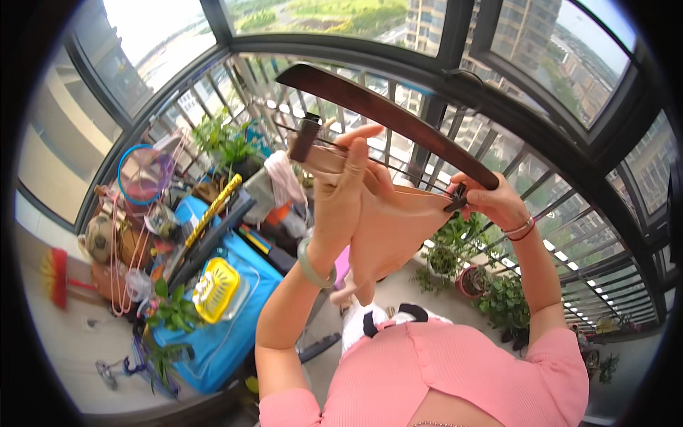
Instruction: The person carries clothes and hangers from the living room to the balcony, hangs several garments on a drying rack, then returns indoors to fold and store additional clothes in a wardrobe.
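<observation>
A dark brown wooden clip hanger [388, 110] is held up slantwise in front of me, its far left end higher than its right. Beneath the wood runs a thin rod with a dark clip [305, 139] on its left part and another dark clip [456, 198] on its right. A beige piece of clothing [398, 231] hangs from the rod's level, its upper right corner at the right clip. My right hand [501, 205] is closed around that clip by the hanger's end. My left hand [340, 203] grips the cloth near the left clip; its fingers are partly hidden.
Railings and windows [334, 32] curve round the balcony. At left, a blue box [213, 356] bears a yellow-lidded container [217, 290]; balls [99, 235], cords and bags crowd behind it. Potted plants [501, 302] stand along the right railing, and another plant [220, 139] at the far left.
</observation>
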The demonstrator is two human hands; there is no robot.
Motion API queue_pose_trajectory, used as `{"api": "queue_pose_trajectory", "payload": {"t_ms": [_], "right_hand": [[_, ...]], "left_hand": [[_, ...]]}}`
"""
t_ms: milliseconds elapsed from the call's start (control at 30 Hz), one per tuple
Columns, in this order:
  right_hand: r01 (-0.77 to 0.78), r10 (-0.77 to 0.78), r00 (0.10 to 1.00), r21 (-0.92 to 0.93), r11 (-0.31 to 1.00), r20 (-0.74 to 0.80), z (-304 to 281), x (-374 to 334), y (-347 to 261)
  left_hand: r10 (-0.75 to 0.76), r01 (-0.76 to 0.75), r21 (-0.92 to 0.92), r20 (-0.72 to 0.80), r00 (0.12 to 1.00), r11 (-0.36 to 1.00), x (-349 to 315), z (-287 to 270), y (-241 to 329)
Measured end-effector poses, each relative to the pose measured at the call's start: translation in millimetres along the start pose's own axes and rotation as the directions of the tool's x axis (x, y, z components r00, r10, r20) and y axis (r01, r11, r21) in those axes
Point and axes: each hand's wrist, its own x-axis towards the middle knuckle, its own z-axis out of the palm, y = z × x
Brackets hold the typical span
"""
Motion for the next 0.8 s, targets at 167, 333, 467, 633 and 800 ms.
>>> {"api": "queue_pose_trajectory", "payload": {"t_ms": [167, 333, 467, 633, 800], "right_hand": [[-0.135, 0.131, 0.989, -0.066, 0.989, -0.065, -14, -40, 68], [-0.139, 0.119, 0.984, -0.15, 0.979, -0.133, -21, -59, 122], [-0.139, 0.123, 0.979, -0.092, 0.986, -0.162, -28, -67, 146], [-0.265, 0.263, 0.964, -0.055, 0.963, -0.035, -54, -84, 139], [-0.475, 0.48, 0.876, -0.095, 0.875, 0.046, -54, -90, 157]], "left_hand": [[-0.139, 0.144, 0.083, -0.061, 0.988, 0.986, -42, -13, -63], [-0.258, 0.26, -0.032, -0.29, 0.922, 0.965, -75, -10, -84], [-0.308, 0.333, 0.067, -0.247, 0.919, 0.94, -99, -37, -99], [-0.295, 0.356, 0.254, -0.249, 0.923, 0.899, -112, -64, -94], [-0.431, 0.476, 0.143, -0.257, 0.865, 0.868, -115, -61, -76]]}}
